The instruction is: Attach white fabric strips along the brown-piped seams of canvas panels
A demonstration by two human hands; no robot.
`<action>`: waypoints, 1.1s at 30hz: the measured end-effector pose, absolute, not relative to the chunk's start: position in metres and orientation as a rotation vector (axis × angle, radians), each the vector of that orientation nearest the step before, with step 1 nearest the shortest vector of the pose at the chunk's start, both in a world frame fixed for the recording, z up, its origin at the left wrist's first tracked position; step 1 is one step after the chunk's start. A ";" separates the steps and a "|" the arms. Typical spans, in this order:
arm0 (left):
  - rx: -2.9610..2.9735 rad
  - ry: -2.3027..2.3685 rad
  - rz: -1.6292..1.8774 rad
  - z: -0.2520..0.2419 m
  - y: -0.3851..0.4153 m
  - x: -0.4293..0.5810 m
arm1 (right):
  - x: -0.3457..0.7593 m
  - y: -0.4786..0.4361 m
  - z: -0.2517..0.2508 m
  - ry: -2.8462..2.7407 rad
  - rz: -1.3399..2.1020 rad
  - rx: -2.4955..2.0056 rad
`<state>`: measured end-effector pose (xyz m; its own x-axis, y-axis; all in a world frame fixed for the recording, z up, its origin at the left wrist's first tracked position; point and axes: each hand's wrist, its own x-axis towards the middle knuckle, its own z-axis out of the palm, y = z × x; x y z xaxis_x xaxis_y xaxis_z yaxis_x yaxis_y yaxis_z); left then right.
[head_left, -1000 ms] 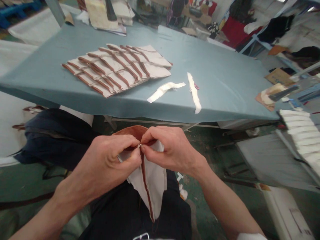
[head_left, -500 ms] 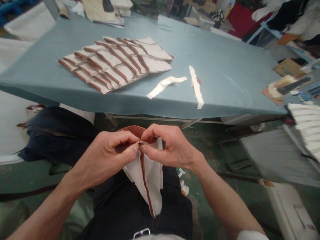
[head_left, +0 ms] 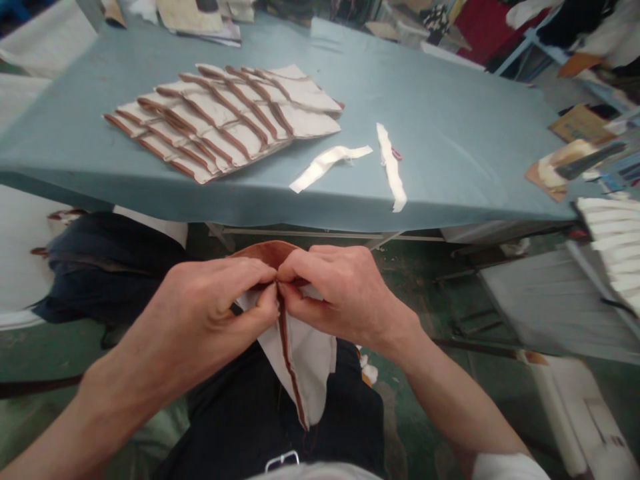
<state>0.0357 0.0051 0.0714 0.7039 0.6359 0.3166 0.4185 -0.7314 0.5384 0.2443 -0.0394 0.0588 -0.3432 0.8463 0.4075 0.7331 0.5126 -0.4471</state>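
Left fingers (head_left: 250, 270), right fingers (head_left: 303, 263): both pinched tight on cloth (head_left: 306, 353) | Pile (head_left: 235, 113): on counter (head_left: 460, 133) | Box (head_left: 578, 125): face too blurred for me to read

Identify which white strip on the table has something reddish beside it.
The right-hand strip: a small reddish loop sits at its right edge; the left-hand strip has none.

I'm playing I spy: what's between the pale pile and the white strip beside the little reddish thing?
A second white strip lies on the table between the pale pile and that straighter strip, in the head view.
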 end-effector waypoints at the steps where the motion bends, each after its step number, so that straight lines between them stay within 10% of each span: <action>1: 2.469 0.832 0.701 0.071 0.004 0.037 | 0.242 -0.040 0.058 -2.132 0.240 -1.304; 16: 1.550 0.882 0.628 0.041 0.006 0.038 | 0.241 -0.031 0.044 -1.645 1.179 -1.214; 33: 2.189 0.834 0.600 0.052 0.021 0.022 | 0.252 -0.019 0.043 -1.969 0.983 -1.257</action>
